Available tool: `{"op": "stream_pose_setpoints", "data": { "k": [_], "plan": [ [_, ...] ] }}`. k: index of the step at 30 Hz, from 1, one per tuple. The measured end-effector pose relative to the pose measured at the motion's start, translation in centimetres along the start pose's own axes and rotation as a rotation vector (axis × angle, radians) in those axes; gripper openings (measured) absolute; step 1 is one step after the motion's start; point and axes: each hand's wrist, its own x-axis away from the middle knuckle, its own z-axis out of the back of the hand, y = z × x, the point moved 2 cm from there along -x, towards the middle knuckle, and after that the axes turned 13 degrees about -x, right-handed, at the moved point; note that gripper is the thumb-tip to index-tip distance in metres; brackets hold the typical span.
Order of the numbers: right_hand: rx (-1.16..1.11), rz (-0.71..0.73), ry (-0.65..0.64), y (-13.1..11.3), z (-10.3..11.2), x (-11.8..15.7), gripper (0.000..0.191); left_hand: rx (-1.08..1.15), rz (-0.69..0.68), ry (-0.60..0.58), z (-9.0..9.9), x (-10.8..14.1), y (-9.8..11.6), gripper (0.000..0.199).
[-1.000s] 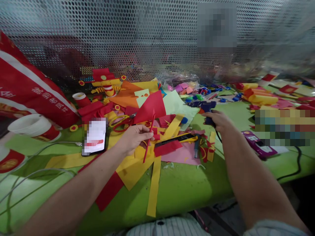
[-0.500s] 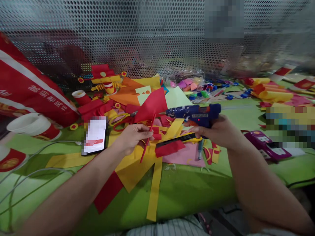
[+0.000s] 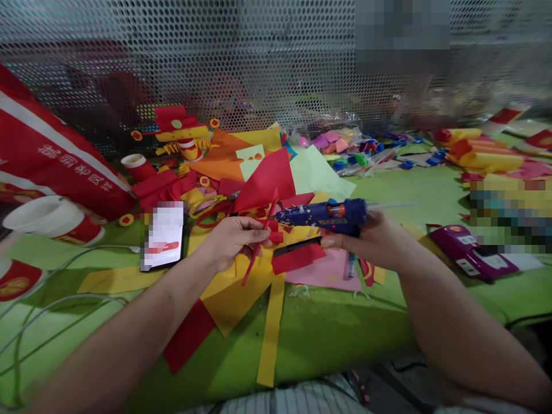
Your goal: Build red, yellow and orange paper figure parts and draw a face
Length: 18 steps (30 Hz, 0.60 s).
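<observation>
My left hand (image 3: 238, 240) pinches a thin red paper piece (image 3: 251, 265), seen nearly edge-on and tilted. My right hand (image 3: 374, 238) is wrapped round a blue hot glue gun (image 3: 317, 214). The gun's nozzle points left, right by the upper part of the red piece; whether they touch I cannot tell. A clear glue stick (image 3: 394, 204) sticks out of the gun's back. Below the gun lies a black cutter knife (image 3: 293, 247), partly covered by my right fingers, on red paper. Yellow paper (image 3: 233, 310) spreads under my left hand.
A phone (image 3: 164, 238) lies left of my left hand, with a white cable (image 3: 99, 248) beside it. Scissors (image 3: 211, 208), paper cups (image 3: 54, 221) and a red paper figure (image 3: 179, 135) stand or lie behind. A purple device (image 3: 472, 253) is at right, before a perforated metal screen (image 3: 259, 63).
My right hand has brought the glue gun left and slightly down, its nozzle now close against the red paper piece. My left hand has stayed nearly still. The view has shifted slightly.
</observation>
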Motion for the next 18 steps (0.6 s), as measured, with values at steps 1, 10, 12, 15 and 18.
{"op": "stream_pose_setpoints", "data": {
  "k": [1, 10, 12, 15, 18],
  "plan": [
    [-0.002, -0.018, -0.01, -0.01, -0.04, -0.01, 0.034, -0.007, -0.003, 0.002, -0.02, 0.01, 0.0, 0.012],
    [0.039, 0.018, -0.001, -0.38, 0.09, -0.05, 0.037, -0.036, -0.019, 0.006, -0.05, 0.08, -0.07, 0.011],
    [0.043, 0.031, 0.004, -0.38, 0.09, -0.05, 0.038, -0.04, -0.019, 0.004, -0.05, 0.09, -0.07, 0.011],
    [0.049, 0.027, 0.012, -0.31, 0.04, -0.04, 0.036, -0.045, -0.023, 0.001, -0.05, 0.06, -0.09, 0.013],
    [0.046, 0.017, 0.032, -0.22, 0.01, -0.05, 0.035, -0.034, -0.028, -0.001, -0.08, 0.01, -0.14, 0.014]
  ]
}}
